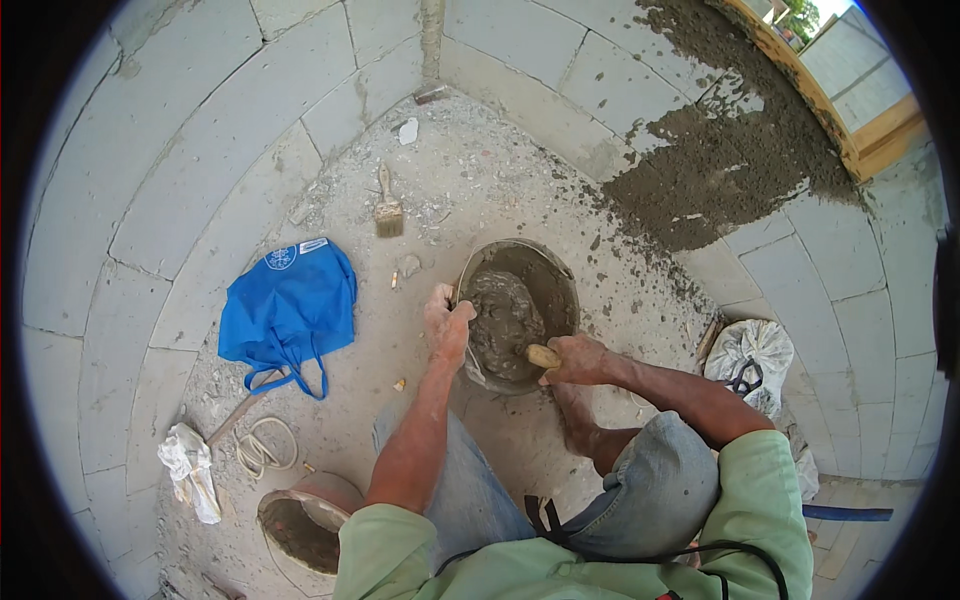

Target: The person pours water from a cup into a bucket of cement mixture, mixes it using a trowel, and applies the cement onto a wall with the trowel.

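Observation:
A bucket [571,290] of wet grey mortar [500,310] stands on the floor in front of me, a wire handle along its rim. My left hand [447,318] is closed on the bucket's left rim. At the right side of the bucket, my right hand [577,360] is wrapped round the wooden handle [543,356] of what looks like a trowel. The handle's end points into the bucket over the mortar; the blade cannot be made out, hidden by the mortar or the hand.
A paintbrush [388,212] and a blue fabric bag [290,310] lie on the gritty floor. Lower left are a second bucket [345,492], coiled cord [258,450] and a white sack [190,470]. Block walls [520,90] meet ahead; wet mortar [730,170] covers part of the right one. Another sack [750,360] rests right.

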Motion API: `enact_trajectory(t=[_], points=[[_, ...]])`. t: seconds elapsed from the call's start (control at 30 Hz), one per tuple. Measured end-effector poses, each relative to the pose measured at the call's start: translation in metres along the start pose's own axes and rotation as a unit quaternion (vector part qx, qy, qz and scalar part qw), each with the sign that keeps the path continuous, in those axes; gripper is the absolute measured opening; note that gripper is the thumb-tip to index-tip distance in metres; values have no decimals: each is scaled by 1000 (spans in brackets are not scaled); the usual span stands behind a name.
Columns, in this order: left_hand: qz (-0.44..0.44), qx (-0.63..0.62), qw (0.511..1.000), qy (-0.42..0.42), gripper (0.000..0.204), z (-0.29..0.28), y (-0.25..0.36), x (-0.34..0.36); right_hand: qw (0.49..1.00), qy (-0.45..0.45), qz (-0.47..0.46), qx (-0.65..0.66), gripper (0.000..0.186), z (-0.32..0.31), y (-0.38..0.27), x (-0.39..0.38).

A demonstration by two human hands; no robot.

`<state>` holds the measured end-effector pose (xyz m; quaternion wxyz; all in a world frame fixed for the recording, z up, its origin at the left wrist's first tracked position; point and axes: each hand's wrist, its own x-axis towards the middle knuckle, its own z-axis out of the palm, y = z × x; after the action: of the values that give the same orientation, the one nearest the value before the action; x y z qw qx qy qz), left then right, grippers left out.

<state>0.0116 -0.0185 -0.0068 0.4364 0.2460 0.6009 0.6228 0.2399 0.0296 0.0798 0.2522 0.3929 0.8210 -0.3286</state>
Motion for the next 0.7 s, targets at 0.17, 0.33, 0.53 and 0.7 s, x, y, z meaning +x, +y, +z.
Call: enact_trajectory(t=[0.17, 0.33, 0.53, 0.7], points=[[-21, -6, 1000, -13, 17, 2, 4, 1, 998, -25, 13, 63, 57, -15, 0, -8], [-42, -120, 992, 2, 17, 1, -6, 5, 998, 12, 48, -46, 53, -58, -27, -39], [-26, -104, 994, 0, 19, -3, -10, 11, 956, 204, -20, -211, 41, -62, -6, -46], [-16, -113, 993, -18, 20, -3, -6, 6, 858, 254, -56, -443, 38, -41, 3, -15]])
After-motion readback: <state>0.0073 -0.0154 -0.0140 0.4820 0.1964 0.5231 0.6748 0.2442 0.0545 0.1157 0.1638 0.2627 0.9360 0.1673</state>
